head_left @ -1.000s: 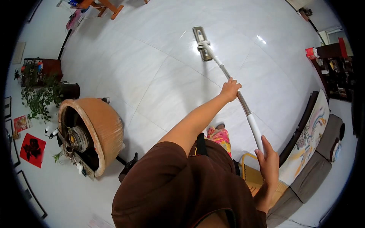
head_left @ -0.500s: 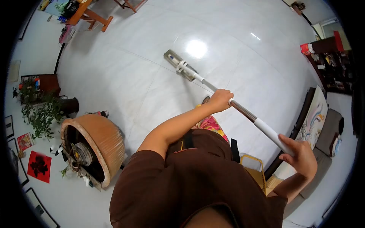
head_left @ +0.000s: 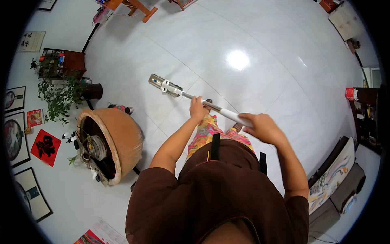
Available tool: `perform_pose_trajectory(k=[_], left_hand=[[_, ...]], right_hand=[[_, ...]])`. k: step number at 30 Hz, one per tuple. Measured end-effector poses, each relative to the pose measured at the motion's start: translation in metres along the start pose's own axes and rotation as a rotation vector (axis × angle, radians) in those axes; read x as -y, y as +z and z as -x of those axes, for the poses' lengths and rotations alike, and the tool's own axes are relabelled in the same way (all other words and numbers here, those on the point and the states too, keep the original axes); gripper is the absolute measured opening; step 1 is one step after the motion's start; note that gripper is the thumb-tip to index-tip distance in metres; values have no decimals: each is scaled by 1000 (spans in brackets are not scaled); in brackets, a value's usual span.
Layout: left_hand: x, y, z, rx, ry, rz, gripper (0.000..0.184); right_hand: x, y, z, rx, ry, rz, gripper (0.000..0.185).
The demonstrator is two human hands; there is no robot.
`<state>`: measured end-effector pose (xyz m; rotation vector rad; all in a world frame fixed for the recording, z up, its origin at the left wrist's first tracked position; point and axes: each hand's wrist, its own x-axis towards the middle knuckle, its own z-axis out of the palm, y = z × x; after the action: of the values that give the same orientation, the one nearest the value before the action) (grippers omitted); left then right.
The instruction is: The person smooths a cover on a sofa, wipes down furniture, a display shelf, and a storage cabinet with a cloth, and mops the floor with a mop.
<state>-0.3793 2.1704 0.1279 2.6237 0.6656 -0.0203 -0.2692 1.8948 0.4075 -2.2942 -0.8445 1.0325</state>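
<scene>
A flat mop (head_left: 214, 107) with a metal and white pole slants across the view in front of my body. Its rectangular head (head_left: 156, 81) rests on the pale tiled floor, ahead and to the left. My left hand (head_left: 197, 109) is closed around the metal part of the pole, fairly near the head. At the pole's upper end, my right hand (head_left: 262, 127) grips the white handle, its thumb lying along it. My feet in sandals show just beyond the pole.
To my left stands a big clay pot (head_left: 124, 140), with a leafy plant (head_left: 61, 95) and a dark planter (head_left: 92, 91) behind it. A wooden table leg (head_left: 140, 10) is at the far left. A grey sofa (head_left: 343, 185) and a dark cabinet (head_left: 367, 118) line the right side.
The mop head has swept left and nearer to me. Both hands have moved left with the pole, and my right hand has come forward. The camera view has turned too.
</scene>
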Motion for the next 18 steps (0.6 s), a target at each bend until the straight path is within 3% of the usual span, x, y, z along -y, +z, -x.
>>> perform_pose_trajectory(k=[6,9,16,18], left_hand=[[94,-29,-108,193,-453,20,54],[136,-52,-159,244,-458,-70,54],[158,-59,-247,285,-198,-323,58],[151,-43,-247,142,86,-333,53]], right_hand=[[58,38,-130,-67,67,-32,41],[84,45,-183,-116,35,-56,38],[98,9,-241,-148,119,-108,36],[94,-8,-224,-142,212,-122,36]])
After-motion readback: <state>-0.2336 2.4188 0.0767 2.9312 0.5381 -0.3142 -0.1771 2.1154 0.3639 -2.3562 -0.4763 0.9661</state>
